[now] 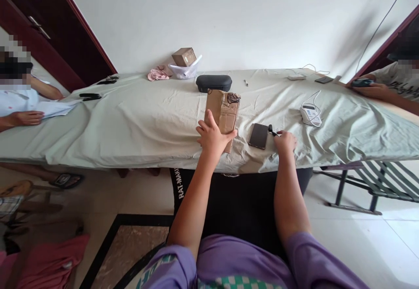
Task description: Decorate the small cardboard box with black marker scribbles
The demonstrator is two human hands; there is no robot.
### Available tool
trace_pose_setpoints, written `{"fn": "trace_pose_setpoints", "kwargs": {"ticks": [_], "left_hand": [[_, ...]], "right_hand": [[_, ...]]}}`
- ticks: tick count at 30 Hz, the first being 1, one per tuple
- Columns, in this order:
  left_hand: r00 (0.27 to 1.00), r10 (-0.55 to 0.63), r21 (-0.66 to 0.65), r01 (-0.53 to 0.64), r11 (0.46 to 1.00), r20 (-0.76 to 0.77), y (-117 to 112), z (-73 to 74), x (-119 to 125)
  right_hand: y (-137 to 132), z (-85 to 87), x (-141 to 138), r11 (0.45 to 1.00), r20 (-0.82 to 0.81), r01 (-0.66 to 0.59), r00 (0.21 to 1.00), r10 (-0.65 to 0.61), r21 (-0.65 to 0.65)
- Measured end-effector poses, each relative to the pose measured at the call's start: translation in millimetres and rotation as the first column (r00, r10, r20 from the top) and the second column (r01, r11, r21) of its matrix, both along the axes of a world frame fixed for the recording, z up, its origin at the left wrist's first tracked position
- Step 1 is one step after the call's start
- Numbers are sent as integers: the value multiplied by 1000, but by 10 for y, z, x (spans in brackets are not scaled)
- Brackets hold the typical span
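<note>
A flat brown cardboard box [225,121] lies on the cloth before me, with dark curved lines drawn near its upper right corner. My left hand [212,137] spans its lower part, thumb at the right edge and fingers toward the left, holding it. To the right, my right hand [286,142] is closed in a pinch on a black marker [273,132] just above the cloth. Its far end points toward a dark smartphone [258,135] lying between my hands. My fingers partly hide the marker.
Behind the box sits a black zip case [214,83]. A plastic basket [185,71] bearing a small carton [183,56] and a pink cloth [159,73] stand by the wall. A white corded device [310,115] lies right. People sit at both table ends.
</note>
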State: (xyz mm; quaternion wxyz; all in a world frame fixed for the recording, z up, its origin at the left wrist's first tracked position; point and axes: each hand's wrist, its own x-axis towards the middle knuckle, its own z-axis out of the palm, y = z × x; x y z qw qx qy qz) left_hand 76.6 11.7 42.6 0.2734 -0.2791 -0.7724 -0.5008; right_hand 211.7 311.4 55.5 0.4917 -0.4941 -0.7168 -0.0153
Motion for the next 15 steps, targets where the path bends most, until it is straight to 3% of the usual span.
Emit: {"fn": "trace_pose_setpoints", "kwargs": {"ticks": [8,15], "left_hand": [[1000,18,15,-18,1000,-23,41,-3,-28],[1000,23,13,-22,1000,-17,34,1,-25]], "right_hand": [[-255,35,-381,997,-66,82,995,-81,13],[-209,120,-432,995,-106,100,989,-100,-11]]}}
